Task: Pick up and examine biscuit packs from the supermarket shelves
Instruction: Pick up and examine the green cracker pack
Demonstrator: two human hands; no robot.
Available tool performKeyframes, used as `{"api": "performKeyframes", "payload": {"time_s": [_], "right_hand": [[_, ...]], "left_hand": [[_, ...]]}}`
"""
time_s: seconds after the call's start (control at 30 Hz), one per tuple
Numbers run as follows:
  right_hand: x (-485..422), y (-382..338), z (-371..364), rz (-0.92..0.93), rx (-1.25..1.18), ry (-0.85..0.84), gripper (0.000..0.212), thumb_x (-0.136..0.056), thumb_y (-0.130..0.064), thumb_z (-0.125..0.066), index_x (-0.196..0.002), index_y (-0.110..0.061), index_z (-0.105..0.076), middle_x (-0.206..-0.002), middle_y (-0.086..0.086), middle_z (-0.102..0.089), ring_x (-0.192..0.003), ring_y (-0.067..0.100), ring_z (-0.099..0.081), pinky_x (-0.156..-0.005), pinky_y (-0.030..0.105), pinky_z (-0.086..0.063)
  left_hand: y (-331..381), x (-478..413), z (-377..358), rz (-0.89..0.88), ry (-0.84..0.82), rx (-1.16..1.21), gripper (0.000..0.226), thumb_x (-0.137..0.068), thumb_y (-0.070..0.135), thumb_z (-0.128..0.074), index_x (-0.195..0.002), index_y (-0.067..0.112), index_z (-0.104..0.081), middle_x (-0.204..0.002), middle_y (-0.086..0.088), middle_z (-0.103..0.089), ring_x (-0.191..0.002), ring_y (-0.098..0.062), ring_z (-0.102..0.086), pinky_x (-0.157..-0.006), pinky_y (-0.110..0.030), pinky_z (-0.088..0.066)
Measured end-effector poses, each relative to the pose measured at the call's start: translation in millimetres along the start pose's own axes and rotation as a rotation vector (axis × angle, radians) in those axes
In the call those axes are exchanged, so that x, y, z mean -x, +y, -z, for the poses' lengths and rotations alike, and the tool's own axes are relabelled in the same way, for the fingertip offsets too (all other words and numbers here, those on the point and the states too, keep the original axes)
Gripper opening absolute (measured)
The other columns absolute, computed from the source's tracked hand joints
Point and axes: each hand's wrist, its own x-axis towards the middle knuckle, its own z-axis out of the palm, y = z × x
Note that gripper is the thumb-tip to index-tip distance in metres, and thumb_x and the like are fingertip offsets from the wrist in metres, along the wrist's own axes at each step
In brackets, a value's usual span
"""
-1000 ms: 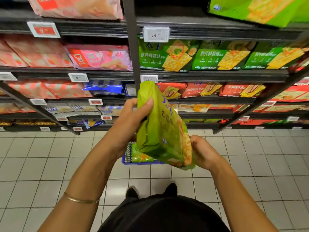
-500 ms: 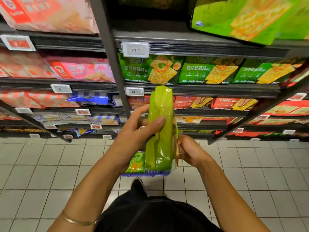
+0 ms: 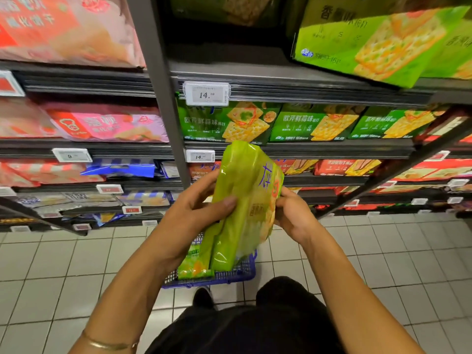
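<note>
Holding: left hand (image 3: 196, 215), just left of frame centre, grips the green biscuit pack (image 3: 242, 190), thumb across its near face | pack upright at centre frame, between both hands, above blue basket (image 3: 237, 275) | right hand (image 3: 293, 218) clasps pack's right edge, fingers curled.

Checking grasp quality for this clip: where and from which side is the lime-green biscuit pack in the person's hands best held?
At mid-height, from both sides: the lime-green pack stands on end, tall, bulky and glossy, so one hand would likely slip. The left hand grips its left side, thumb across the wrapper; the right hand holds the right edge.
</note>
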Motion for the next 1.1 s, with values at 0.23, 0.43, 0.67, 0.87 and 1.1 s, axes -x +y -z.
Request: {"api": "performKeyframes", "payload": {"time_s": [0.23, 0.43, 0.67, 0.87, 1.1], "right_hand": [[-16, -22, 16, 0.123, 0.041, -0.03, 0.034, -0.098, 0.001, -0.047, -0.105, -0.019, -0.074, -0.083, -0.001, -0.078, -0.068, 0.011, -0.072, -0.057, 0.026, -0.056], [-23, -50, 25, 0.127, 0.098, -0.091, 0.037, -0.096, 0.001, -0.048, -0.103, -0.024, -0.075, -0.085, -0.005, -0.078, -0.072, 0.006, -0.073, -0.062, 0.025, -0.056], [-6, -95, 61, 0.075, 0.075, -0.238, 0.031, -0.099, -0.008, -0.054, -0.127, -0.005, -0.066, -0.115, 0.021, -0.072, -0.102, 0.036, -0.069, -0.086, 0.049, -0.059], [33, -158, 79, 0.494, 0.076, -0.344, 0.053, -0.078, -0.014, -0.077, -0.129, -0.016, -0.064, -0.12, 0.011, -0.073, -0.101, 0.024, -0.073, -0.081, 0.037, -0.062], [39, -204, 88, 0.907, -0.035, 0.007, 0.065, -0.07, -0.021, -0.084, -0.13, -0.028, -0.061, -0.137, 0.012, -0.062, -0.128, 0.025, -0.06, -0.116, 0.046, -0.044]], "left_hand": [[-5, -14, 2, -0.015, 0.127, 0.124, 0.046, -0.083, 0.024, -0.073, -0.129, 0.02, -0.071, -0.128, -0.013, -0.073, -0.11, -0.026, -0.074, -0.084, -0.032, -0.061], [-3, -26, -23, -0.062, 0.191, 0.192, 0.049, -0.076, 0.032, -0.077, -0.124, 0.022, -0.073, -0.126, -0.015, -0.074, -0.107, -0.029, -0.075, -0.08, -0.037, -0.063], [2, -30, -5, 0.09, 0.483, 0.365, 0.037, -0.087, 0.045, -0.063, -0.106, 0.021, -0.083, -0.112, -0.012, -0.079, -0.094, -0.028, -0.079, -0.065, -0.043, -0.064], [13, -35, 8, 0.041, 0.438, 0.197, 0.059, -0.078, 0.045, -0.076, -0.131, 0.02, -0.07, -0.122, -0.012, -0.076, -0.101, -0.028, -0.078, -0.07, -0.039, -0.065], [101, -117, -18, -0.539, 0.542, -0.542, 0.016, -0.098, 0.022, -0.07, -0.113, 0.026, -0.071, -0.1, 0.017, -0.078, -0.088, 0.008, -0.068, -0.078, -0.012, -0.052]]}}
